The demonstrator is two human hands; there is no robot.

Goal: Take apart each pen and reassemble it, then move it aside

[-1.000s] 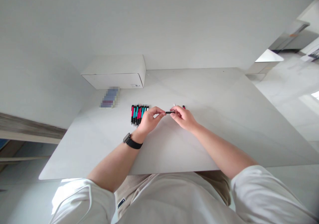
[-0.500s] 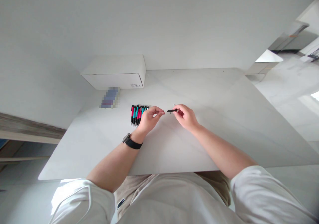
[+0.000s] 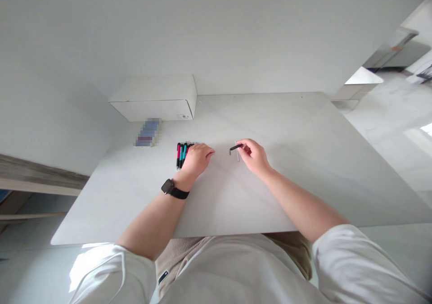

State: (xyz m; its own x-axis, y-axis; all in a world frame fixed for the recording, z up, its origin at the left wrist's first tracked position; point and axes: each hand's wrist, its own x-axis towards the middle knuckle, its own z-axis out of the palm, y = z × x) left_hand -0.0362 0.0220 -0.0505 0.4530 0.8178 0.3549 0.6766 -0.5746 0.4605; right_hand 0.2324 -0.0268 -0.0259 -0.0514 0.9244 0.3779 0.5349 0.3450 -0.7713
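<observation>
A short, slim black pen part (image 3: 235, 147) is pinched in my right hand (image 3: 254, 156), its free end pointing left and slightly down. Just below that end is a tiny dark piece (image 3: 230, 152), too small to name. A thin pale stick, like a pen refill (image 3: 237, 155), shows beside the fingertips. My left hand (image 3: 197, 159) is palm down with its fingers curled together; anything inside them is hidden. It covers part of a row of red, teal and black pens (image 3: 181, 154) lying side by side on the table.
A white box (image 3: 151, 109) stands against the wall at the back left of the white table (image 3: 303, 160). In front of it lies a blurred-out bluish item (image 3: 147, 133). A black watch (image 3: 168, 187) is on my left wrist.
My left hand has moved left, away from the black part, and turned palm down over the pens. The black part in my right hand has tilted, its left end lower.
</observation>
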